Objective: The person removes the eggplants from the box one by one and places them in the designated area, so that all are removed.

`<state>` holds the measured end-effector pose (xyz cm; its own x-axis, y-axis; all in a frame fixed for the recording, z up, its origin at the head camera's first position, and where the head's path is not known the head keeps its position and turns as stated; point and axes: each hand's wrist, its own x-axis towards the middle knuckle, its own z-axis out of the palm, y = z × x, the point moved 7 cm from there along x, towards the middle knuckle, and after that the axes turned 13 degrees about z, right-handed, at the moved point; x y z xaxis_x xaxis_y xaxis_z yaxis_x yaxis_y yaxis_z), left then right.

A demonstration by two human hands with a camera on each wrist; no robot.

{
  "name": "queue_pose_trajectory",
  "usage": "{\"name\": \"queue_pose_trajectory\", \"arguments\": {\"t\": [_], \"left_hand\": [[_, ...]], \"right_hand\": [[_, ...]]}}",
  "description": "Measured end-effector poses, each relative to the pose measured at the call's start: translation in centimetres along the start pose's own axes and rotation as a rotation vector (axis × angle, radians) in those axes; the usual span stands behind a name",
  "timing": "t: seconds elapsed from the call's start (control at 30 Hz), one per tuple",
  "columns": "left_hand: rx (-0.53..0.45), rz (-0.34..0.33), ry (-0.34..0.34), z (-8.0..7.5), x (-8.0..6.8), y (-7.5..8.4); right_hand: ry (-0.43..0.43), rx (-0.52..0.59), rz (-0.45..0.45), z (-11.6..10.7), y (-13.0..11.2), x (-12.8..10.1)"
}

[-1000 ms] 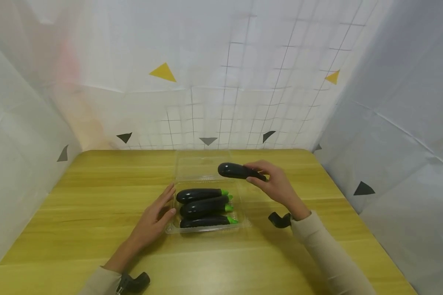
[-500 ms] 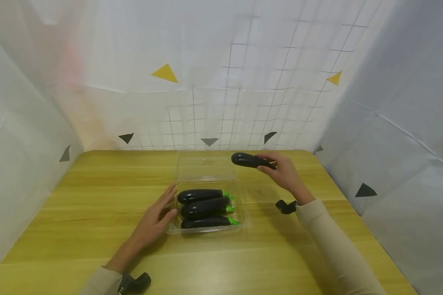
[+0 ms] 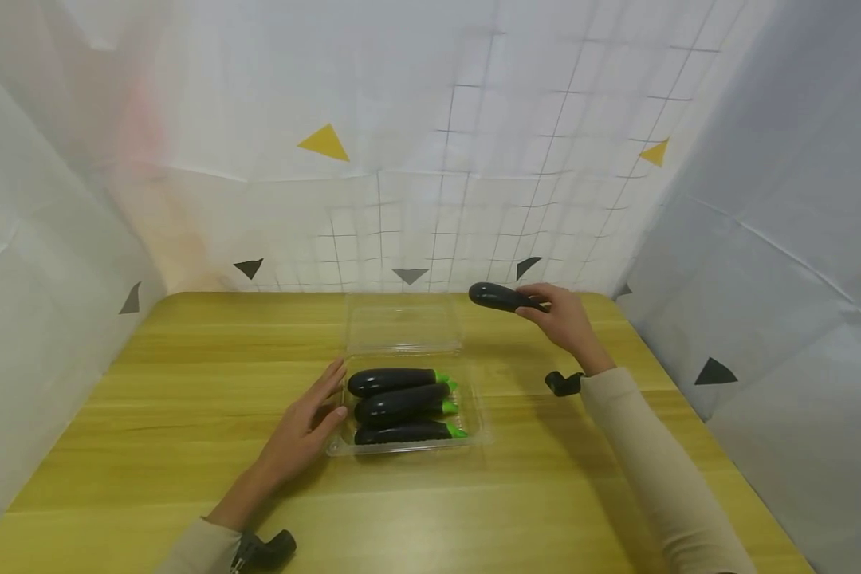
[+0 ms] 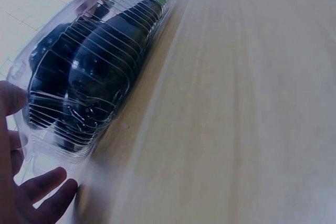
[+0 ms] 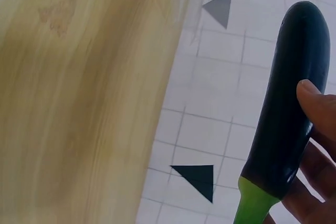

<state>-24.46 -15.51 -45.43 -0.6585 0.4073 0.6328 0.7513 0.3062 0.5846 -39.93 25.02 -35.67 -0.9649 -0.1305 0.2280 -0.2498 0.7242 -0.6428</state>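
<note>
My right hand (image 3: 564,320) holds an eggplant (image 3: 493,296) in the air above the back right of the table, thumb on one side and fingers on the other. In the right wrist view the eggplant (image 5: 291,98) shows its dark body and green stem end. A clear plastic clamshell box (image 3: 477,414) lies with several dark eggplants (image 3: 402,404) inside, green ends to the right. Its lid (image 3: 402,325) is folded back behind it. My left hand (image 3: 301,426) rests against the box's left side with its fingers extended; in the left wrist view, its fingers (image 4: 44,187) touch the box's end.
The wooden table (image 3: 151,399) carries the box near its middle. White sheets with grid lines and triangle marks (image 3: 324,142) hang behind and at both sides. A black wrist camera (image 3: 265,550) sits on the left wrist, another (image 3: 564,383) on the right.
My right hand has moved up, back and to the right, carrying the eggplant away from above the box's right side. The left hand and the box stay in place.
</note>
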Motion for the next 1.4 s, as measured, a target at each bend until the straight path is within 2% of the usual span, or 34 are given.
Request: {"name": "queue_pose_trajectory", "arguments": {"t": [0.4,0.6,0.83,1.4], "left_hand": [[-0.036,-0.003,0.006,0.0,0.0,0.1],[-0.041,-0.014,0.010,-0.1,-0.1,-0.1],[-0.044,-0.016,0.008,0.1,-0.1,-0.1],[-0.034,-0.013,0.011,0.1,-0.1,0.0]], "right_hand": [[-0.018,-0.075,0.047,0.8,1.8,2.0],[-0.052,-0.082,0.061,2.2,3.5,3.1],[-0.070,-0.041,0.106,3.3,5.1,3.6],[-0.082,-0.093,0.140,4.3,6.9,4.8]]}}
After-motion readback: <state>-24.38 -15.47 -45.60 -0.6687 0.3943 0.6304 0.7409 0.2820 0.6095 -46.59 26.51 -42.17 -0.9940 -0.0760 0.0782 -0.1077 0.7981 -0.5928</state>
